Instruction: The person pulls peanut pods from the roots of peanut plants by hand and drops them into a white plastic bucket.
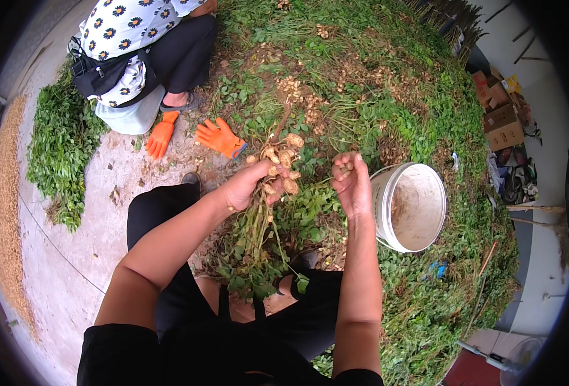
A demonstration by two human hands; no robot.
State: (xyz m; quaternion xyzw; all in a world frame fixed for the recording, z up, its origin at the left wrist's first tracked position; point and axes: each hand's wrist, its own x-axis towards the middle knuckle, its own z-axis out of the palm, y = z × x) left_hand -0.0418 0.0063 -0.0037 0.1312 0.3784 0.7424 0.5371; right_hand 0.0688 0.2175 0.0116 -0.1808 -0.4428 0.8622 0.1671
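Note:
My left hand (248,186) grips an uprooted peanut plant (260,227) just below its roots. Pale tan peanut pods (287,157) cluster around the thumb and fingers, and the leafy stems hang down between my knees. Off to the right, my right hand (353,186) is raised with its fingers curled around what look like picked peanut pods (345,170); how many is hidden by the fingers. Close beside that hand, a white plastic bucket (412,207) leans with its mouth toward me. Some brown residue shows on its inner wall.
Heaped peanut plants (434,289) spread ahead and to the right. Orange gloves (219,137) lie on the concrete floor (115,193). A person (130,48) sits on a white tub (130,116) at the upper left. Cardboard boxes (502,126) stand along the right wall.

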